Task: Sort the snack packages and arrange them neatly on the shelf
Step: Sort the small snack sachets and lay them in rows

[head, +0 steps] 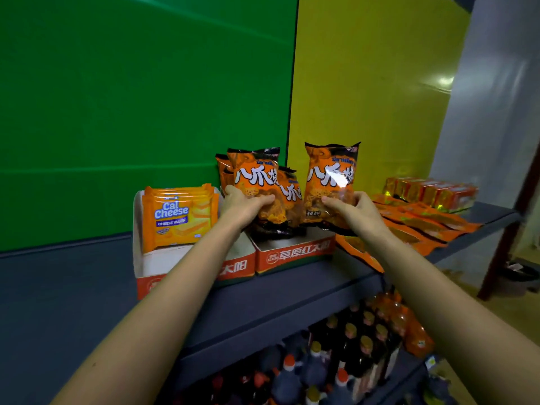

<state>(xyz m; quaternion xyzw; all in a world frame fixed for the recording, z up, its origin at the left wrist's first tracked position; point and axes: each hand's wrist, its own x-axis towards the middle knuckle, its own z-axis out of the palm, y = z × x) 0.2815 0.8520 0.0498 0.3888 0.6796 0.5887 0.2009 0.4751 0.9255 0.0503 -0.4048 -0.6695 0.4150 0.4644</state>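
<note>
Left hand (245, 204): fingers curled round the lower half of the first orange bag (253, 173), thumb on the front face. This bag stands upright in the right tray (292, 252), in front of further orange bags (289, 190) of the same print.

Right hand (355, 211): fingers and thumb pinch the lower part of the second orange bag (330, 179). This bag is held upright above the right end of the right tray, just beside the first group. Whether its bottom edge touches the tray cannot be told.

Left tray (140, 258): red and white cardboard, touching the right tray. It holds a row of Cal Cheese wafer packs (178, 217), upright and facing forward.

Both trays rest on the dark blue shelf (292, 290). To the right on that shelf, flat orange packets (423, 226) lie overlapping, with wrapped boxes (432, 191) behind them. The lower shelf level carries capped bottles (350, 346)
</note>
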